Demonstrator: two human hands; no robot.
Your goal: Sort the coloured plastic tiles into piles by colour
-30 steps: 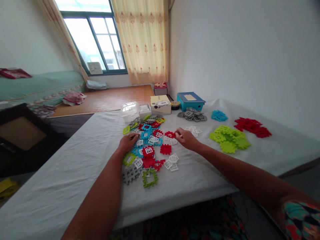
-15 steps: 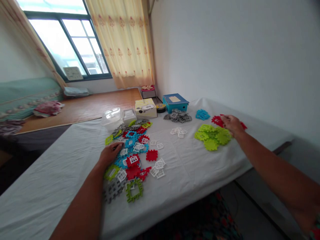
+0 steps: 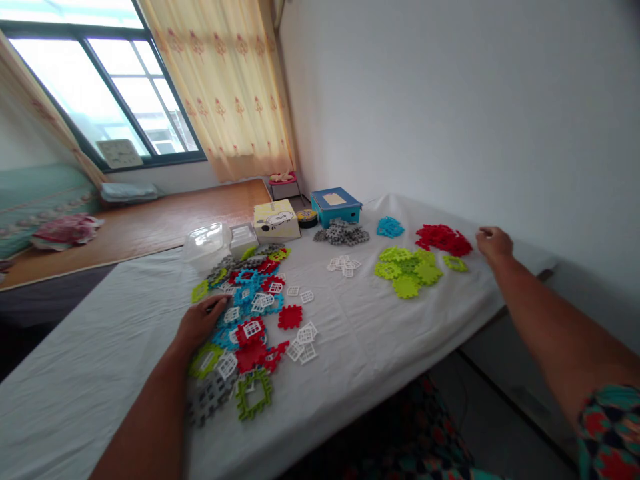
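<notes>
My left hand (image 3: 200,323) rests at the left edge of a mixed pile of interlocking plastic building pieces. Its fingers are bent together beside blue pieces (image 3: 245,293); whatever they may pinch is hidden. Red squares (image 3: 291,317), small white window pieces (image 3: 305,333) and a green square frame (image 3: 254,395) lie in and around this pile. On the far right, my right hand (image 3: 495,244) is held with curled fingers, just right of a red heap (image 3: 443,239). No piece shows in it. A lone green frame piece (image 3: 455,264) lies in front of the red heap.
Sorted heaps of lime green (image 3: 407,270), blue (image 3: 390,227), grey (image 3: 343,232) and white pieces (image 3: 344,265) lie across the cloth. Behind stand a clear plastic container (image 3: 207,243), a yellow box (image 3: 277,221), a round tin (image 3: 307,218) and a blue box (image 3: 336,206). A wall borders the back.
My right hand has moved off the red heap to its right, leaving the heap and the lone green frame piece uncovered. My left hand stays by the mixed pile; the view has turned slightly right.
</notes>
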